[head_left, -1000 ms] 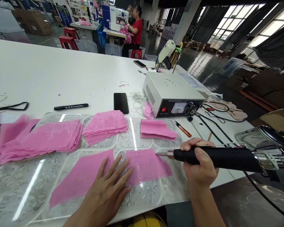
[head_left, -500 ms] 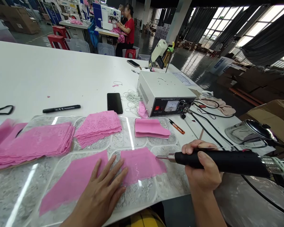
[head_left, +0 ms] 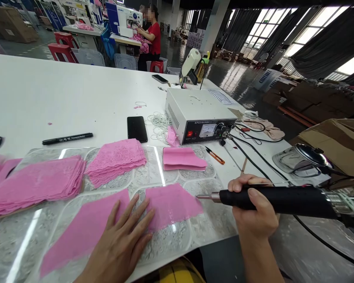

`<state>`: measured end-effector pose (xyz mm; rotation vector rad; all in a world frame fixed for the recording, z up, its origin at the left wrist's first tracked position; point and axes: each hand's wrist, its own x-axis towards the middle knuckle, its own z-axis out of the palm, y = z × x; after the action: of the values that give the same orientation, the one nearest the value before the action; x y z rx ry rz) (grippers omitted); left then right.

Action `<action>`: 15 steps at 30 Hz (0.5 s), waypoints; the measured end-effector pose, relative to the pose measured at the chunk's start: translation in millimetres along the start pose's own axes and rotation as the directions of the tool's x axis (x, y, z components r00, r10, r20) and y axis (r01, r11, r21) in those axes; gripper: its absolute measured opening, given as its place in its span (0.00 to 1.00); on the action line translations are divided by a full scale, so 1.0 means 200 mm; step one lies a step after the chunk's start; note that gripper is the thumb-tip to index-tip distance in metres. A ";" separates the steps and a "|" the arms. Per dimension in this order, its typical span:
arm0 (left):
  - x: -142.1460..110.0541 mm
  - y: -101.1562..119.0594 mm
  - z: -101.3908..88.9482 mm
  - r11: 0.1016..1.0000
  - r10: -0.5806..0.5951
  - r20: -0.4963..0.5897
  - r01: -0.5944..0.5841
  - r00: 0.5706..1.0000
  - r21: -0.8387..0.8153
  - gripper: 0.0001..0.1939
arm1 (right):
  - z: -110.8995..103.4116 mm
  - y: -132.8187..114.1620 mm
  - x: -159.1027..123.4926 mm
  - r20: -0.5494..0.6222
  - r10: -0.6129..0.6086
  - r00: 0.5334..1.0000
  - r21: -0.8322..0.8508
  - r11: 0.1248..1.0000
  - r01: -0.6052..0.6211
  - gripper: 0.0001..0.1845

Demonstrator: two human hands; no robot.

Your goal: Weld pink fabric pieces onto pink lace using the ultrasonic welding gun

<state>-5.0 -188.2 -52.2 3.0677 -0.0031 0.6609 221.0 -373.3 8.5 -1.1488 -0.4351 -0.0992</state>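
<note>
So, your left hand (head_left: 119,237) flat on pink cloth pieces (head_left: 174,204), fingers (head_left: 141,226) spread, right hand (head_left: 255,212) gripping a black tool (head_left: 295,201), metal tip (head_left: 205,197) near cloth.

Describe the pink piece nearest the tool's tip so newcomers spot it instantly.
From the grey box on the white table, come toward the person. The pink piece lies between the left hand and the tip of the black tool in the right hand. It is flat, unlike the layered stacks behind it, and sits right of the other flat piece.
</note>
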 end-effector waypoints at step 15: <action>0.00 0.00 0.00 1.000 -0.001 0.001 0.001 1.000 0.004 0.23 | -0.08 -0.03 -0.03 0.011 0.023 1.000 -0.031 0.999 -0.023 0.03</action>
<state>-4.8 -188.3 -53.0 3.0718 -0.0006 0.6604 218.9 -392.0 6.1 -1.1848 -0.4311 -0.0799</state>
